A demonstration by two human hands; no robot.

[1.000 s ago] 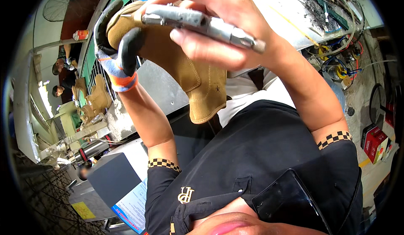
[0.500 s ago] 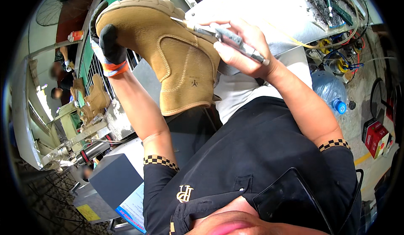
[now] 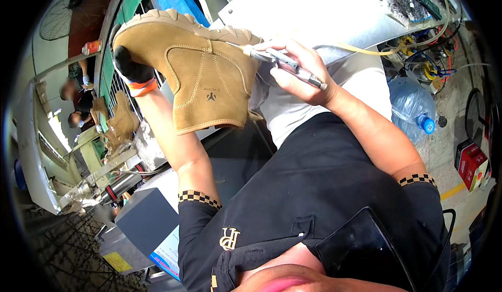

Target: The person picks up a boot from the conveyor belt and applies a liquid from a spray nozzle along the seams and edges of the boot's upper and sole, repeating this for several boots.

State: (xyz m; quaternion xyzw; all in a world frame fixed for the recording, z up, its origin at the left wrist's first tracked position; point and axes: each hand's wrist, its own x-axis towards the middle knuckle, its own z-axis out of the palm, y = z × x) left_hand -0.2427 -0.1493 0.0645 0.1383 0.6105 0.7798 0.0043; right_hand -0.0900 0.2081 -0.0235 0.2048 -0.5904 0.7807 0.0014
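Note:
A tan suede ankle boot (image 3: 191,85) hangs on its side in front of me, its lugged sole (image 3: 172,19) turned up and away. My left hand (image 3: 133,66), in a black-coated glove with an orange cuff, grips it round the toe; the glove hides the tip of the toe. Closed in my bare right hand (image 3: 308,75) is a pen-shaped metal tool (image 3: 285,62) with a side lever and a thin tip. That tip points at the join between sole and upper near the heel; whether it touches I cannot tell.
A white work surface (image 3: 298,9) lies beyond the boot, with a yellowish hose (image 3: 366,51) along its near edge. On the right floor are a large blue-capped water bottle (image 3: 413,109) and a red box (image 3: 470,164). More tan boots (image 3: 123,116) stand at left; other people are farther back.
The boot has shifted left, its sole tilting to lie more level, and its heel part shows more. My right hand has dropped slightly, the tool's tip moving rightward toward the heel.

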